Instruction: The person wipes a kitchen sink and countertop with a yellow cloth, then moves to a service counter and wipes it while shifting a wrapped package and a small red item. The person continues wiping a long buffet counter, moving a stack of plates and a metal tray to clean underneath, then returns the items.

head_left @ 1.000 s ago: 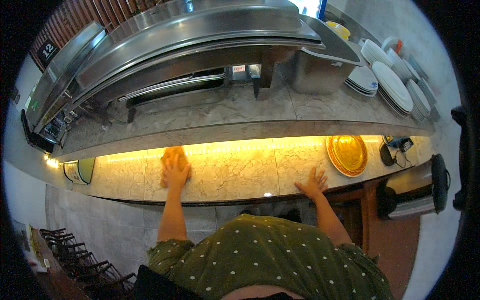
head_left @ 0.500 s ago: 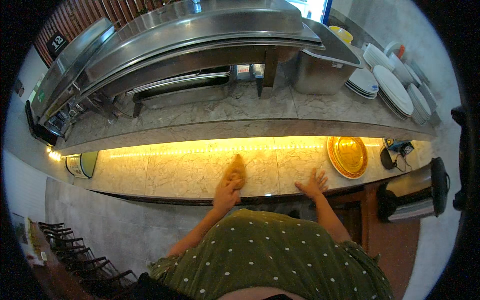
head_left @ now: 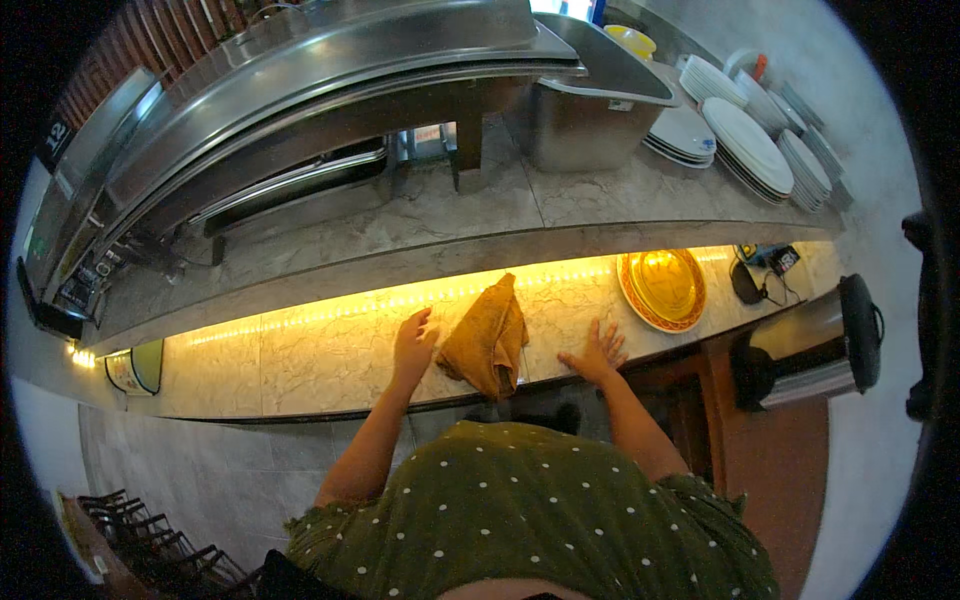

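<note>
A crumpled orange-brown cloth point(head_left: 488, 338) lies on the lit marble-look counter point(head_left: 320, 350), one corner pointing away from me and another hanging at the front edge. Just left of it is my left hand point(head_left: 412, 345), fingers apart, holding nothing and separate from the cloth. On the other side, my right hand point(head_left: 597, 352) rests on the counter with its fingers spread. Beyond the right hand sits a yellow plate with a patterned orange rim point(head_left: 662, 290).
A raised stone shelf point(head_left: 450, 250) runs above the counter, carrying a large steel chafing dish point(head_left: 330, 70), a deep steel pan point(head_left: 590, 120) and stacked white plates point(head_left: 745, 150). A steel bin-like container point(head_left: 810, 345) stands at right. Dark chairs point(head_left: 160, 535) are lower left.
My left hand has let go of the cloth and moved left. The cloth, bunched in that hand before, now lies spread more widely. The whole view has shifted and tilted.
</note>
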`<state>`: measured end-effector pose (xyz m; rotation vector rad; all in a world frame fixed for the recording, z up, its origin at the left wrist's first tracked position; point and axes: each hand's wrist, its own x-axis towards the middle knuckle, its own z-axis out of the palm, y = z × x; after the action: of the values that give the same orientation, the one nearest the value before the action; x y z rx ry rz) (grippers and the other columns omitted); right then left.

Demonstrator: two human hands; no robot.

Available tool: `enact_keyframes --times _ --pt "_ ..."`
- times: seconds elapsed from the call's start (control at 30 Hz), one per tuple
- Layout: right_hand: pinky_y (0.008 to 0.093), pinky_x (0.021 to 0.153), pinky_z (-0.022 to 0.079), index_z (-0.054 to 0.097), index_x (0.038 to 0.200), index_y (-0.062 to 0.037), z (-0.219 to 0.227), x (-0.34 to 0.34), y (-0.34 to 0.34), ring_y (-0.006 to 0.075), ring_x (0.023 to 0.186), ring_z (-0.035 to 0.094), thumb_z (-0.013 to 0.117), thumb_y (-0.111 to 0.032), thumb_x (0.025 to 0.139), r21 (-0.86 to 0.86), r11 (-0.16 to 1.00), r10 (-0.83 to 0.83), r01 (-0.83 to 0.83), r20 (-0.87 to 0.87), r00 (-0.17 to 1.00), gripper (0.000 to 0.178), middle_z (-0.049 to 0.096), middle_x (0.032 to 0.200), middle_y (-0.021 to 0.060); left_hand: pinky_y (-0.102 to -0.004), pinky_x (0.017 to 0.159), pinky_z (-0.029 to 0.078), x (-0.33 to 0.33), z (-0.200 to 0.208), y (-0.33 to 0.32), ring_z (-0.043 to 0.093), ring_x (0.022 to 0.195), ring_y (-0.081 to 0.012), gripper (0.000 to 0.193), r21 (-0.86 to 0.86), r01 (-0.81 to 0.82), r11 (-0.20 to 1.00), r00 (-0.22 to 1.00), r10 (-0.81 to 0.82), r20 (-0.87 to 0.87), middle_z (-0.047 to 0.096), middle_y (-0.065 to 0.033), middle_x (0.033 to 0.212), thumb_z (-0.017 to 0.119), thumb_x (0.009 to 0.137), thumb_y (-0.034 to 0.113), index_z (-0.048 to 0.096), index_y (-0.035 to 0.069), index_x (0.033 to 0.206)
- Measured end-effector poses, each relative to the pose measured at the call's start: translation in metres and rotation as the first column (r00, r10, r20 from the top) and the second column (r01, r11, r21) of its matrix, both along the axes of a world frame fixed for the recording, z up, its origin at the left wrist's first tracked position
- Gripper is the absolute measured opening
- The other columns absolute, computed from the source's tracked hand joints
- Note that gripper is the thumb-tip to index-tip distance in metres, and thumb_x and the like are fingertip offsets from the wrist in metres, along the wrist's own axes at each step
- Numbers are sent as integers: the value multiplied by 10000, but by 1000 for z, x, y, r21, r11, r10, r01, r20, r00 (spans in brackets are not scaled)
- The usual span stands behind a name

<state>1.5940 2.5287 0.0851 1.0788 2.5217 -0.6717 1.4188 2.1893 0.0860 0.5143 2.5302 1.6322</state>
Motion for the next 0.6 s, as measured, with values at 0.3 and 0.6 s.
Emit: enact_keyframes --times 0.3,0.6 --pt "712 1086 -31 -47 1565 -241 3 -6 -1 488 1444 -161 715 -749 635 50 999 -4 1 57 998 1305 -196 1588 226 -603 1107 233 30 1 85 312 1381 -401 761 -610 38 791 781 -404 -476 384 -147 1499 613 829 591 410 232 1469" --pt "686 1091 -58 -18 1570 -229 -4 2 -1 453 1453 -172 697 -772 633 45 999 1 1 -34 999 1297 -206 1587 219 -584 1124 227 -81 -19 -159 242 1435 -356 805 -736 -391 552 911 121 -393 262 -120 1573 531 848 676 333 262 1509"
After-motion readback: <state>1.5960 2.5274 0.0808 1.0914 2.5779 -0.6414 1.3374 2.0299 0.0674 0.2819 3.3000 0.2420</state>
